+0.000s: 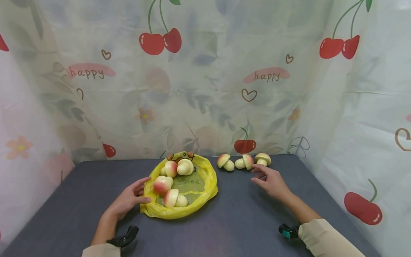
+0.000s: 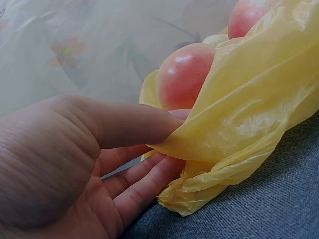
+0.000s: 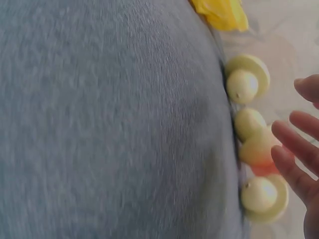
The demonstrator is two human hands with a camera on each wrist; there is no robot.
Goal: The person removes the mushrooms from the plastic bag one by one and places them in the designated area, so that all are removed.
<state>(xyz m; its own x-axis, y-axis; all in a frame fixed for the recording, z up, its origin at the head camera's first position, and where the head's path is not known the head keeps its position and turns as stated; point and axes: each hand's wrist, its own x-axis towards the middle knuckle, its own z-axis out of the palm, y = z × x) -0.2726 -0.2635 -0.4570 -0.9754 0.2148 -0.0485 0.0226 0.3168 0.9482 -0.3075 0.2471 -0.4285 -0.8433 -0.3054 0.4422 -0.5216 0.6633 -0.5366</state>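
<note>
A yellow plastic bag (image 1: 211, 180) lies with its mouth spread open and its rim rolled down. Inside are several toy mushrooms (image 1: 171, 198), cream with pink-tinged caps. My left hand (image 1: 126, 200) pinches the bag's left edge; in the left wrist view the thumb lies over the yellow film (image 2: 234, 114), with fingers beneath. At the back, right of the bag, three more mushrooms stand in a row: a left one (image 1: 226, 162), a middle one (image 1: 244, 162) and a right one (image 1: 263, 159). My right hand (image 1: 272, 182) hovers just in front of the middle and right ones, fingers apart and holding nothing.
A dark grey cloth-covered table (image 1: 237, 228) carries everything. Behind it and along both sides hangs a pale curtain (image 1: 205, 89) printed with cherries, hearts and "happy". Each wrist wears a black band, the left band (image 1: 123, 237) and the right band (image 1: 289, 231).
</note>
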